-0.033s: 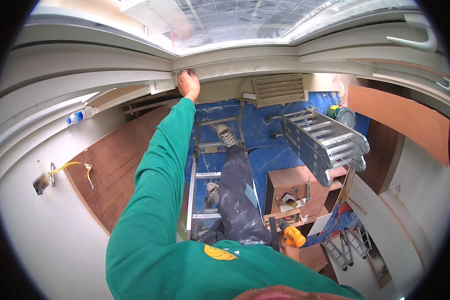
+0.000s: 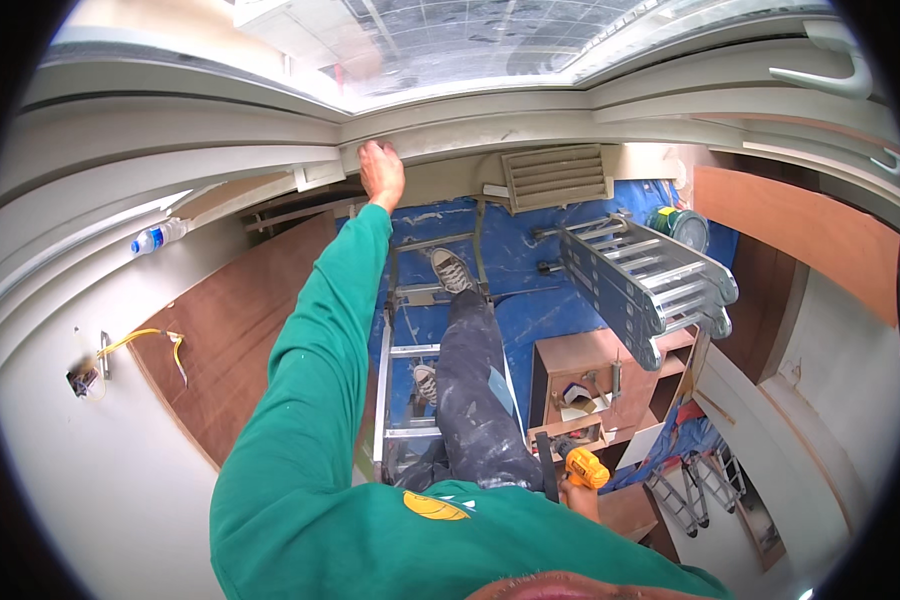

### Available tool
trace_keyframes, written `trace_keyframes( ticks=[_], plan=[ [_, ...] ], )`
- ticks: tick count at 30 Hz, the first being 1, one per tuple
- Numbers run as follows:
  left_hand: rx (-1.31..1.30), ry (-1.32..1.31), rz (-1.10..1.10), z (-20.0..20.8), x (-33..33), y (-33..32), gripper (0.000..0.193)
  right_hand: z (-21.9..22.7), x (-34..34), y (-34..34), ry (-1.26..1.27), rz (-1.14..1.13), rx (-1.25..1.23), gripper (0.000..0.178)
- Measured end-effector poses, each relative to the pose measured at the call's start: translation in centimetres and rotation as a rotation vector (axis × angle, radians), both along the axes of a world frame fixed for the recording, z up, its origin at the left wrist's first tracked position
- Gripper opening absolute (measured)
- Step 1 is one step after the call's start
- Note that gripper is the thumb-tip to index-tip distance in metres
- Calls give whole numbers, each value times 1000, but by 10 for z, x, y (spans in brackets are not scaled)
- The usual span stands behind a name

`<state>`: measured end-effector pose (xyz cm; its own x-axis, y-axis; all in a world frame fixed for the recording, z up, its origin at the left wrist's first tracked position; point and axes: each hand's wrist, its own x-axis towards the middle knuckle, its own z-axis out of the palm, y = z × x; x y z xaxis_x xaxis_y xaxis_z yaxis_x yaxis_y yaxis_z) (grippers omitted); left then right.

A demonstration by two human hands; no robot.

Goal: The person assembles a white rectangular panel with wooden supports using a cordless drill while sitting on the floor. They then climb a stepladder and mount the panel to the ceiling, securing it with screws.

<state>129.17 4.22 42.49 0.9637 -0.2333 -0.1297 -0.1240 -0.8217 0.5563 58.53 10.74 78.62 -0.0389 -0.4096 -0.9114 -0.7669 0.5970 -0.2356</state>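
Observation:
My left hand (image 2: 381, 176), at the end of a raised green sleeve, is at the lower edge of the pale window frame (image 2: 490, 135). Its fingers are curled together, and whatever they may hold is hidden. Low on my right side, my right hand (image 2: 578, 497) is wrapped round the grip of a yellow power drill (image 2: 586, 468). Part of that hand is covered by my shirt. Below me, one shoe (image 2: 451, 270) rests on a metal ladder (image 2: 415, 351); a second shoe shows lower down.
A folded ladder (image 2: 645, 280) stands right of my legs, beside a round tub (image 2: 682, 228). A wooden cabinet (image 2: 595, 365) bears tools. Blue sheeting (image 2: 540, 310) covers the floor. A bottle (image 2: 158, 236) lies on the left sill; yellow wires (image 2: 148, 332) stick from the wall.
My left hand has shifted slightly to the right along the window frame. My right hand still holds the drill in the same place.

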Motion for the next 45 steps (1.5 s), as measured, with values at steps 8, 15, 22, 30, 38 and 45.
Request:
trace_keyframes(
  ticks=[8,15,22,30,38,45],
  plan=[
    [-302,-84,-585,29,-80,-97,26,-12,18,-21,96,-296,125,21],
    [-122,-2,-447,2,-91,-154,13,-2,25,-10,122,-351,62,21],
    [139,-88,-576,-8,-86,-162,13,7,53,-6,210,-172,39,23],
    [-121,347,-437,47,-137,43,15,-38,35,-36,-90,-116,-32,14],
    [341,538,28,205,-310,438,13,-51,86,-73,-204,254,-77,16],
    [-541,452,534,233,-427,430,18,-43,119,-100,-344,452,-60,25]
  ],
)
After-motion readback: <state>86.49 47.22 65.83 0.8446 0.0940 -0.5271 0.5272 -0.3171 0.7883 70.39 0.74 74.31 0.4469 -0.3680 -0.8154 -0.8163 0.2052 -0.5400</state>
